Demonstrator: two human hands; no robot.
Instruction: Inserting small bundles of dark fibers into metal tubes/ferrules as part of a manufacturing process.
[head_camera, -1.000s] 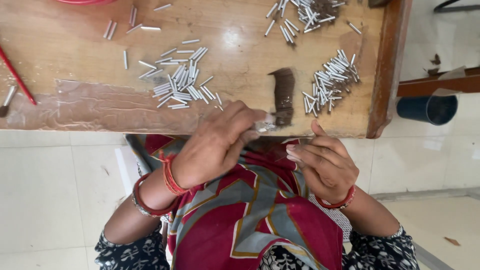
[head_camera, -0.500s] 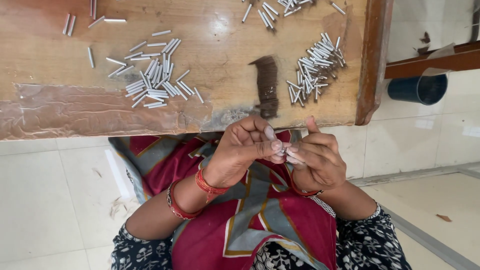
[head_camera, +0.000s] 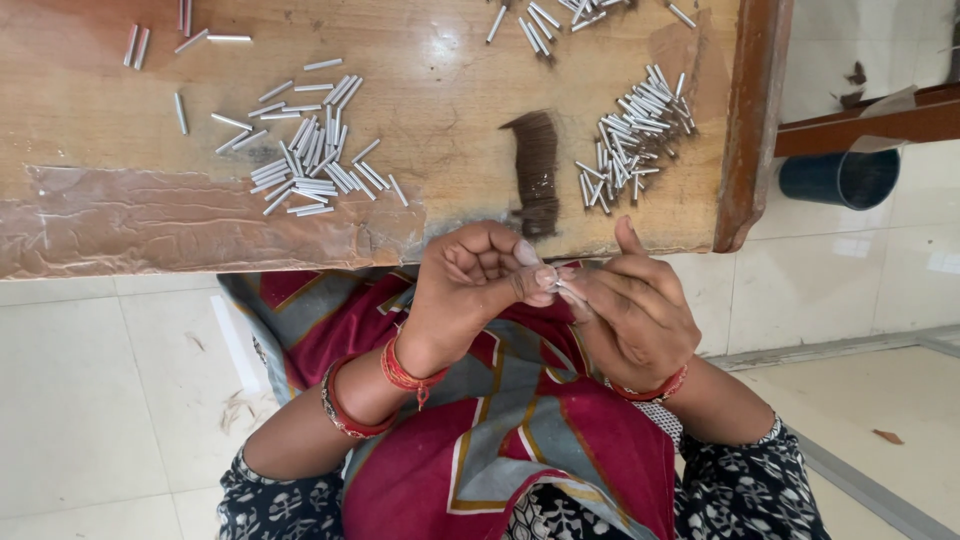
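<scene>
- Below the near edge of the worn wooden workbench (head_camera: 420, 150), over the lap, both hands meet fingertip to fingertip.
- Left hand (head_camera: 480, 290): fingers curled, thumb and forefinger pinched on the end of a small thin pale tube (head_camera: 562, 285), only partly visible.
- Right hand (head_camera: 635, 315): fingertips closed on the same piece from the 3 o'clock side, thumb sticking up toward 12 o'clock.
- Thing vs grip: the tube sits right in the seam between the two pinches, mostly hidden by fingers; whether anything is threaded into it can't be told.
- Step, as a judgement: fine assembly or fitting on one tube, held clear of the bench; reads as mid-step, not pick or place.
- Next move likely needs a steady two-point pinch and tight alignment; a piece this slim could slip and drop onto the red patterned cloth (head_camera: 520, 430) in the lap.
- Stock on the bench: loose pile of short silver-white tubes (head_camera: 310, 165) at 11 o'clock of the hands, a second pile of the same tubes (head_camera: 635, 135) at 1 o'clock, more scattered at the far edge at 12.
- Dark brown bundle of fine fibres (head_camera: 535, 170) lies at 12 o'clock, just above the hands, between the two piles.
- Red thread bangles (head_camera: 405, 372) on the left wrist; dark blue round bin (head_camera: 840, 178) on the floor at 2 o'clock, well apart.
</scene>
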